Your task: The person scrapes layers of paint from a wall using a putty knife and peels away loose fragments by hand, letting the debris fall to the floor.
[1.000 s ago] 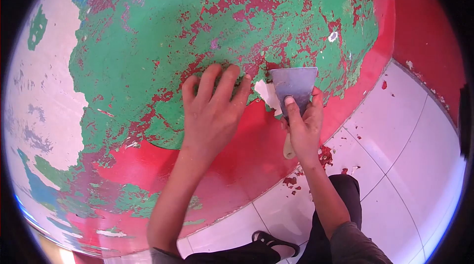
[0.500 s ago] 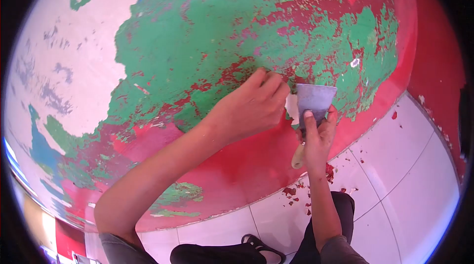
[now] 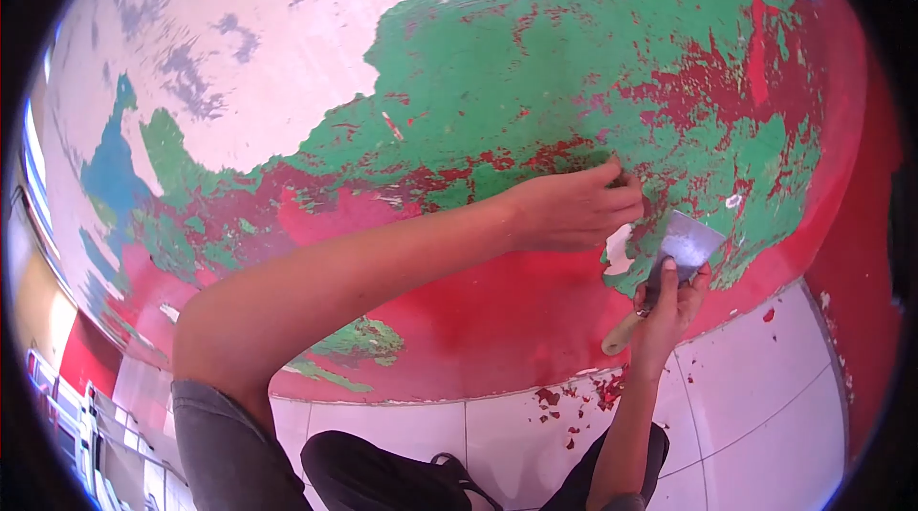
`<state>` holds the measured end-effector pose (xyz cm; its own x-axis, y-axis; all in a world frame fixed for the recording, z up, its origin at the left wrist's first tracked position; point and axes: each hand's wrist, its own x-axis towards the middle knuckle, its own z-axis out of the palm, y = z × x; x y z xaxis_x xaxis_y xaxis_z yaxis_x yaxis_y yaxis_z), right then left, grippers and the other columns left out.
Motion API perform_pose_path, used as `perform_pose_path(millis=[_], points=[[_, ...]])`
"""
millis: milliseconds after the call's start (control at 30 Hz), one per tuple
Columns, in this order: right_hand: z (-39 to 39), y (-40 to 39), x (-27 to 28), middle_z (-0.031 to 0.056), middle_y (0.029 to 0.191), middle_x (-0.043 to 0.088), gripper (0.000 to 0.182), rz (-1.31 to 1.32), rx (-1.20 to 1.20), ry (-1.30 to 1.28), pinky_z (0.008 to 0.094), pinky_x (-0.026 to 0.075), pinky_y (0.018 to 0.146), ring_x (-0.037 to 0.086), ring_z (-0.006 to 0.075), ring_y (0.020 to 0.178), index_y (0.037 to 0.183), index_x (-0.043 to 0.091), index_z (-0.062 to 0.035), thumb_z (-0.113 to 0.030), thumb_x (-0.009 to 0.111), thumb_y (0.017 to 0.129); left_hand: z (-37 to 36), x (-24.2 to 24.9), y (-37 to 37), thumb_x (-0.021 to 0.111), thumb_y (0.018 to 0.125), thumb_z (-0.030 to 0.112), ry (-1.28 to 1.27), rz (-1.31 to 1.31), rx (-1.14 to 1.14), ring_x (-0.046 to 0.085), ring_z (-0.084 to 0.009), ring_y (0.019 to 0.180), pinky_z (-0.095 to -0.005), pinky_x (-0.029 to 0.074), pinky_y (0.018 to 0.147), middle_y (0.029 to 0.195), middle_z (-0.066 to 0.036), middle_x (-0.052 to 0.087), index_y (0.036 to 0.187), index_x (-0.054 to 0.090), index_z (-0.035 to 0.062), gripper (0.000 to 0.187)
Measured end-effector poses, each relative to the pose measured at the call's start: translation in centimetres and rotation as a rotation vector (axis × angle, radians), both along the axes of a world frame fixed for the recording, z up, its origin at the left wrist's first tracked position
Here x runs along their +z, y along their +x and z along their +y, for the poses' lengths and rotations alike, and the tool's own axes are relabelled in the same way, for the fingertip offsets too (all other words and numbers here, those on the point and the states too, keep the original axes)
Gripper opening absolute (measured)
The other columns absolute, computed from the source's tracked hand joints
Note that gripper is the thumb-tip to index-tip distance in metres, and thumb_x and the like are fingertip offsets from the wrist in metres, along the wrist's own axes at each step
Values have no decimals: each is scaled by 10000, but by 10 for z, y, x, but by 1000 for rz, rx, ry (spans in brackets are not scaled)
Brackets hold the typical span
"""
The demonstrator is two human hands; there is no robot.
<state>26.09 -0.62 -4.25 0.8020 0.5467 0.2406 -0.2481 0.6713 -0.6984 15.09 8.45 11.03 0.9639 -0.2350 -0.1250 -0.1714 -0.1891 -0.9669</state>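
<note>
A curved wall (image 3: 459,71) fills the view, with peeling layers of green, red, pink, white and blue paint. My left hand (image 3: 588,205) is at the lower part of the green area, fingers pinched at the surface; whatever is between the fingertips is too small to make out. To its right, my right hand (image 3: 669,305) grips a scraper (image 3: 688,241), its wide metal blade pointing up and its pale handle angled down to the left. A white bare patch (image 3: 619,249) shows between the two hands.
Red paint flakes (image 3: 607,389) lie on the white tiled floor (image 3: 497,430) along the wall's base. My knees and a dark sandal (image 3: 459,473) are at the bottom. Metal racks (image 3: 124,444) stand at the lower left, and a red surface (image 3: 856,215) is at the right.
The camera view has shifted, so the wall and both hands appear further right. The scraper blade is now tilted more to the right. The left hand remains near the same part of the paint.
</note>
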Motion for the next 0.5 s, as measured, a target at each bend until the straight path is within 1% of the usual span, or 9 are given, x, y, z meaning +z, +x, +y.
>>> perform_pose_path(millis=[100, 200, 300, 400, 433, 500], points=[[1, 4, -5, 42, 835, 520, 352, 8, -14, 10, 218, 370, 436, 469, 94, 528, 1203, 373, -84, -150, 563, 915, 6, -1, 1, 559, 764, 223, -48, -28, -27, 457, -186, 1070, -355, 385, 885, 973, -34, 507, 878, 637, 88, 193], [-4, 3, 1, 43, 817, 526, 359, -4, 18, 5, 220, 375, 435, 465, 91, 518, 1206, 372, -88, -160, 568, 914, 7, 1, 3, 562, 766, 220, -56, -81, -5, 459, -177, 1036, -341, 389, 858, 964, -27, 501, 857, 621, 83, 174], [-4, 0, 5, 43, 794, 530, 366, -5, -20, 18, 222, 374, 424, 464, 89, 506, 1211, 373, -89, -162, 572, 912, 7, 13, 16, 570, 760, 224, -208, -185, -4, 474, -173, 973, -331, 392, 823, 918, -22, 516, 832, 609, 91, 157], [-3, 8, -1, 26, 810, 525, 273, 12, -45, 41, 213, 329, 376, 450, 88, 453, 1137, 412, -114, -169, 564, 917, -1, -1, 24, 582, 743, 233, -381, -241, -159, 492, -180, 914, -330, 394, 792, 864, -12, 539, 798, 616, 94, 153], [-4, 10, 1, 27, 780, 529, 271, 15, -81, 72, 212, 324, 380, 446, 87, 442, 1135, 419, -110, -170, 568, 916, -7, -12, 21, 586, 732, 232, -408, -197, -132, 500, -186, 898, -336, 396, 786, 836, -10, 547, 772, 622, 93, 149], [-6, 19, -2, 26, 752, 524, 276, 18, -76, 83, 212, 319, 384, 445, 85, 443, 1138, 421, -105, -165, 570, 914, -27, -39, 10, 593, 712, 222, -446, -142, -58, 510, -195, 886, -346, 403, 776, 797, -6, 558, 729, 633, 92, 137]])
